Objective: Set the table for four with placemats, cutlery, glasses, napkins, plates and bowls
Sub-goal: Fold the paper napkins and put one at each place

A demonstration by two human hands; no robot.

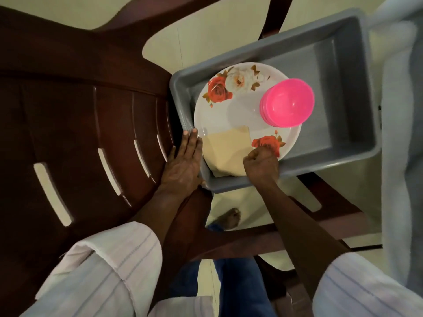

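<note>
Half the gray tub (338,99) lies bare on its right, while its left wall meets the brown chair (80,110), where your left hand (183,163) rests flat, fingers straight and together. Your right hand (261,163) is curled tight over the cream napkin's (225,152) near corner and the floral plate's (238,110) rim; which it grips is unclear. The napkin lies on the plate in the tub, its length running away from you toward the pink bowls (288,102).

Left hand (183,163) flat, fingers (191,143) straight and together; right hand (262,164) fisted (knuckles up).
</note>
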